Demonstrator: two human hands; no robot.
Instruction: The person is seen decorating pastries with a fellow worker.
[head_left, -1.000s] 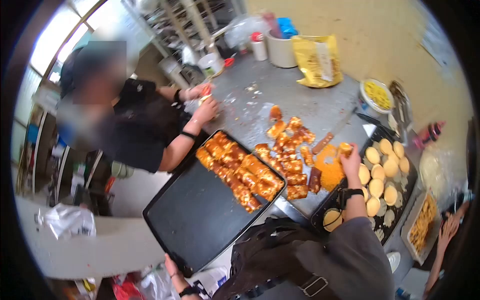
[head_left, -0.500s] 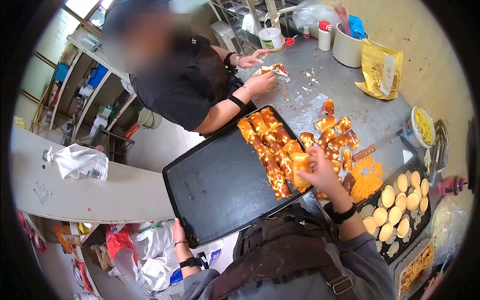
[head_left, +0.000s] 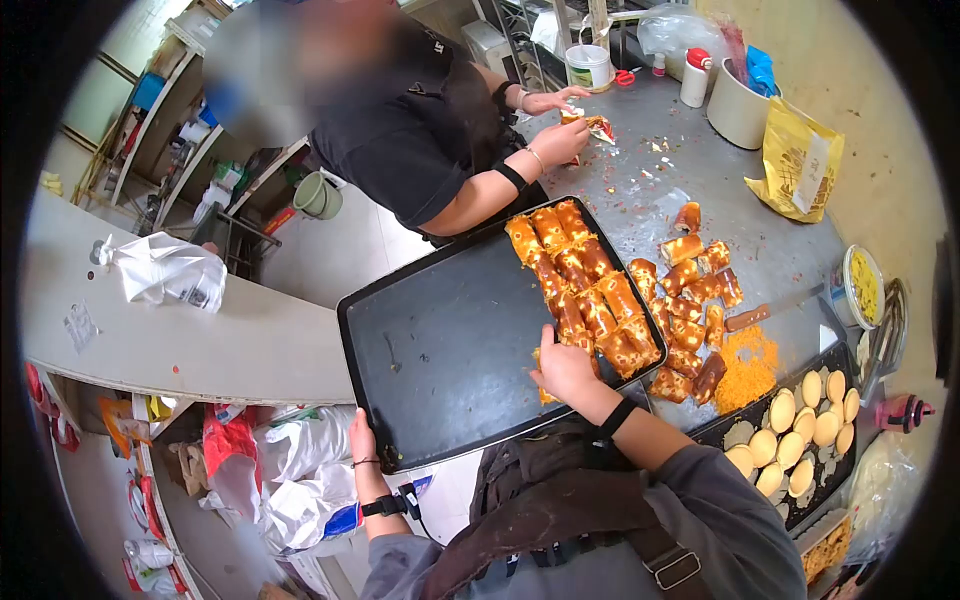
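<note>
My left hand (head_left: 364, 438) grips the near left edge of a black baking tray (head_left: 440, 330), fingers under its rim. Rows of brown glazed bread rolls (head_left: 575, 268) with pale patches and an orange coating fill the tray's right side. My right hand (head_left: 572, 372) reaches over the near end of these rows, thumb and fingers closed about a roll (head_left: 546, 394) that shows only in part beneath them. Beside the tray, more rolls (head_left: 685, 330) lie in a loose group on the metal table, along with a heap of orange shreds (head_left: 745, 368).
Across the table, a co-worker's hands (head_left: 560, 135) handle a small wrapped item. A knife (head_left: 748, 318) lies beyond the shreds. At right are a dark tray with pale round pastry shells (head_left: 790, 450), a tub of yellow filling (head_left: 862, 285) and a yellow bag (head_left: 800, 165).
My right hand has moved left and down from the right end of the rows. The roll it held now sits among the others. View and tray have shifted slightly.
</note>
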